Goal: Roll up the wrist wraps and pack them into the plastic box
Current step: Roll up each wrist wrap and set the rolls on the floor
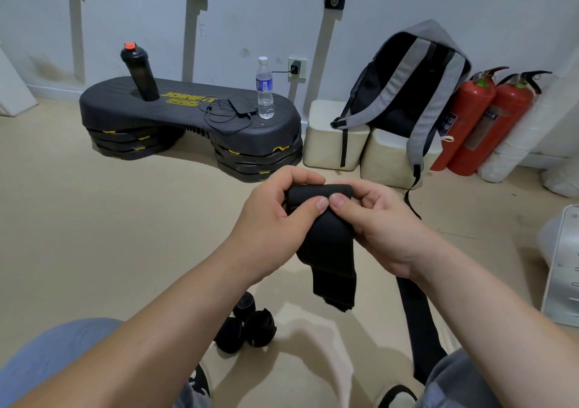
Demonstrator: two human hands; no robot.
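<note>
The left hand [266, 229] and right hand [382, 229] both pinch the black wrist wrap [329, 245] with curled fingers. Its rolled part [316, 193] lies sideways, left to right, between them. The loose end hangs down on the near side.

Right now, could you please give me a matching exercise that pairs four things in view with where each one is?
Things:
1. wrist wrap
2. rolled wraps
3. water bottle
4. backpack

Places:
A. standing on the black step platform
B. gripped by the left hand and right hand
C. lying on the floor near the person's legs
D. propped on the cream blocks

Pairs: 1-B, 2-C, 3-A, 4-D
</note>
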